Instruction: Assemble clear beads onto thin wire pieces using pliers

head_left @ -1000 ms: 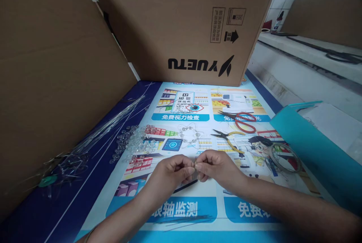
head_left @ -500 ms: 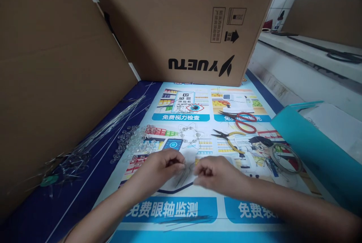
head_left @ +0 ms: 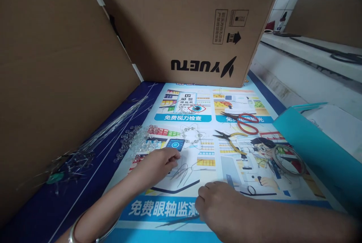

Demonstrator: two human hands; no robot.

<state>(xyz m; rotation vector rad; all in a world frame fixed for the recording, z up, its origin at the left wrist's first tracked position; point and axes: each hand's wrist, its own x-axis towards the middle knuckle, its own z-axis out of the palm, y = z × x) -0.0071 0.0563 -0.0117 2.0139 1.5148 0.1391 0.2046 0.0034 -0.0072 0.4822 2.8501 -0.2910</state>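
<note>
My left hand [head_left: 160,165] is closed in a pinch over the printed sheet; what its fingertips hold, if anything, is too fine to make out. Just right of these fingers lie a few thin bent wires [head_left: 184,175]. My right hand [head_left: 219,203] sits lower, fingers curled downward at the right end of a small bundle of dark straight wires [head_left: 177,222]. Its fingertips are hidden. Beyond my left hand, a ring of clear beads on wire [head_left: 192,136] lies flat. Clear loose beads [head_left: 138,141] are heaped to its left.
Yellow-handled pliers [head_left: 233,143] and red-handled cutters [head_left: 244,120] lie right of the bead ring. Farther right are a wire coil [head_left: 288,160] and a teal box [head_left: 311,133]. Long silvery wires [head_left: 113,124] lie left. Cardboard panels [head_left: 181,20] stand behind and left.
My right hand has moved down and toward me, from beside my left hand to the dark wires. My left hand has shifted slightly left. The bent wires now show more fully.
</note>
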